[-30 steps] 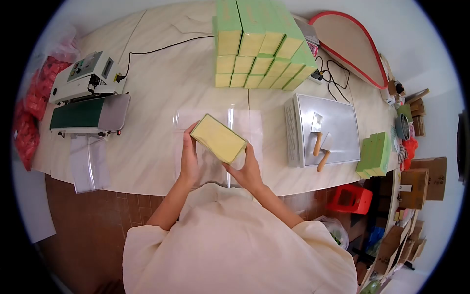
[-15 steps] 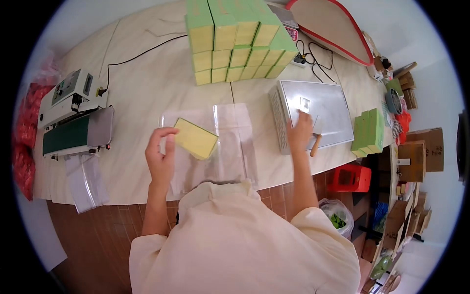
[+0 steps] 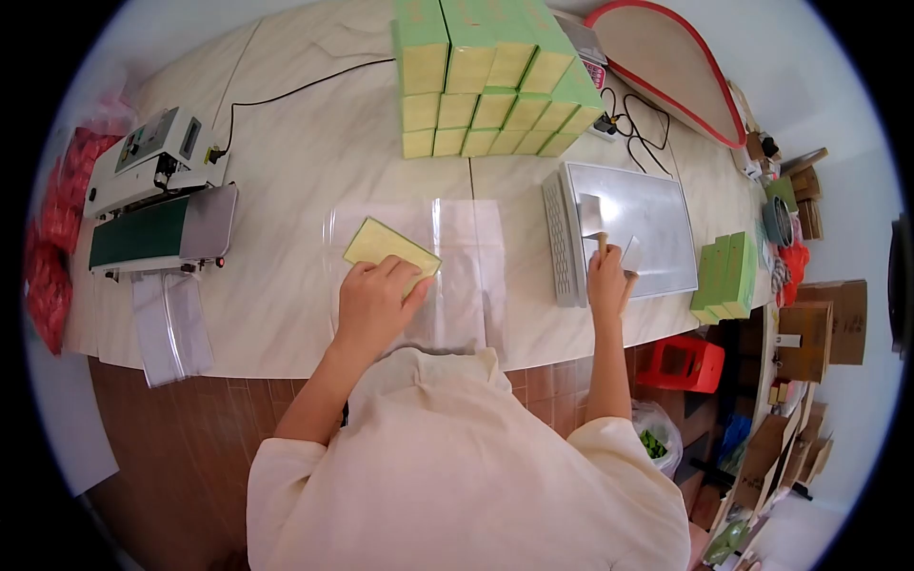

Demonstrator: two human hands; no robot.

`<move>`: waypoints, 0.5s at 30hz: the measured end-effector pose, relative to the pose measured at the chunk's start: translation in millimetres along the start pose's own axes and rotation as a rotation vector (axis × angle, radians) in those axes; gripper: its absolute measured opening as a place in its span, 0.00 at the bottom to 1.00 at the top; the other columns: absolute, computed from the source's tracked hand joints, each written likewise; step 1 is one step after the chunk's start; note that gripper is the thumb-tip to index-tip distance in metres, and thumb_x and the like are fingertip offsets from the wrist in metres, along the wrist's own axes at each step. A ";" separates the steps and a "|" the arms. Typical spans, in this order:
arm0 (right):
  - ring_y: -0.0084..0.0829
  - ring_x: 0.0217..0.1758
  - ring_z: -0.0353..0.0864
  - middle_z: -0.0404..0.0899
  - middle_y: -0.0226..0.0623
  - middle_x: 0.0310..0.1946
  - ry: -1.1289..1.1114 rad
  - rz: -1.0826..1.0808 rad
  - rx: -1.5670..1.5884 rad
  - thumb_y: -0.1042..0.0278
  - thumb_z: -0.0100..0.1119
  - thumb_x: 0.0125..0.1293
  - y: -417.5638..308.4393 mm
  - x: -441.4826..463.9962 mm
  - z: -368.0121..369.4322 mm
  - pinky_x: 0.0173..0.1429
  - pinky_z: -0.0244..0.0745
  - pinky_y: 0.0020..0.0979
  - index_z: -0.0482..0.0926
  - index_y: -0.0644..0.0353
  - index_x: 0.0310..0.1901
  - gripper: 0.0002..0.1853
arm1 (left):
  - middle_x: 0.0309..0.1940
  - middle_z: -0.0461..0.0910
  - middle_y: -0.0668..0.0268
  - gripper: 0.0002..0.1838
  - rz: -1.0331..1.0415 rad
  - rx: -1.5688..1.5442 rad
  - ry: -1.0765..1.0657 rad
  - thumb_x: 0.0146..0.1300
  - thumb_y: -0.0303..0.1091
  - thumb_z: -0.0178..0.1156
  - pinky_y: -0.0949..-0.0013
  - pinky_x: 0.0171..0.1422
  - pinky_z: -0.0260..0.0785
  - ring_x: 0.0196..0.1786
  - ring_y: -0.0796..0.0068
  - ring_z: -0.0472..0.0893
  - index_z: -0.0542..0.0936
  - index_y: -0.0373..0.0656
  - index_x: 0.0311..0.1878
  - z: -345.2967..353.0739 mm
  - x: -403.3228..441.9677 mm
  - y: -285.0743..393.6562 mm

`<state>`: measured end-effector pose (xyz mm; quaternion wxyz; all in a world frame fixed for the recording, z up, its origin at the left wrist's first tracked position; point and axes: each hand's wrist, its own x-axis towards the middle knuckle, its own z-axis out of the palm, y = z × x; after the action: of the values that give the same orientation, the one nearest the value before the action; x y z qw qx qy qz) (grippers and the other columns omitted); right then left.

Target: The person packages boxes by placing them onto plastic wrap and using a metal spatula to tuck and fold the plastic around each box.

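A small box [image 3: 387,243] with a pale yellow face and green edges lies tilted on clear plastic bags [image 3: 466,257]. My left hand [image 3: 376,303] is closed on its near side, fingers over its face and thumb at the right end. My right hand [image 3: 607,281] grips the wooden handle of a scraper [image 3: 590,215], whose flat metal blade is over the left part of a metal-topped hot plate [image 3: 657,219]. Beside that hand, a second wooden-handled tool [image 3: 630,280] lies on the plate, partly hidden.
Green-and-yellow boxes [image 3: 476,114] are stacked at the back. A sealing machine [image 3: 152,209] stands left, with plastic bags [image 3: 171,324] below it. More green boxes [image 3: 725,276] sit right of the plate. Black cables [image 3: 633,124] and a red-rimmed tray [image 3: 666,67] are behind.
My left hand has moved right, from the box's left end to its near side. My right hand has come back toward me and now holds the scraper. The whole view has shifted slightly.
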<state>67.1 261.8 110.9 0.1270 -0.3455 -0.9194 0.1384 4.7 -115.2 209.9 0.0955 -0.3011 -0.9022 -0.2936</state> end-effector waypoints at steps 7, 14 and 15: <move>0.37 0.25 0.74 0.77 0.43 0.26 -0.412 -0.296 0.538 0.67 0.59 0.69 -78.9 -86.9 -93.4 0.31 0.70 0.34 0.78 0.65 0.45 0.10 | 0.33 0.82 0.72 0.05 -0.093 0.053 0.110 0.61 0.34 0.65 0.64 0.48 0.68 0.33 0.68 0.79 0.82 0.44 0.32 7.9 -2.1 -4.0; 0.40 0.25 0.76 0.79 0.40 0.25 -0.370 -0.742 0.535 0.71 0.66 0.61 -98.4 -108.0 -110.0 0.30 0.70 0.36 0.80 0.63 0.43 0.10 | 0.33 0.79 0.71 0.05 -0.104 0.078 0.109 0.60 0.33 0.66 0.62 0.54 0.63 0.38 0.69 0.78 0.80 0.45 0.33 8.3 -1.3 -8.3; 0.40 0.25 0.76 0.79 0.40 0.25 -0.371 -0.747 0.535 0.71 0.66 0.61 -99.2 -109.3 -108.2 0.30 0.70 0.36 0.80 0.63 0.43 0.10 | 0.34 0.78 0.72 0.05 -0.114 0.079 0.104 0.60 0.34 0.65 0.61 0.55 0.63 0.40 0.69 0.77 0.80 0.45 0.33 8.6 -1.5 -8.3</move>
<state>122.8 134.8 230.3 0.0861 0.0828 -0.9199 0.3736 0.9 -116.2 198.6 0.1373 -0.2296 -0.9225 -0.2782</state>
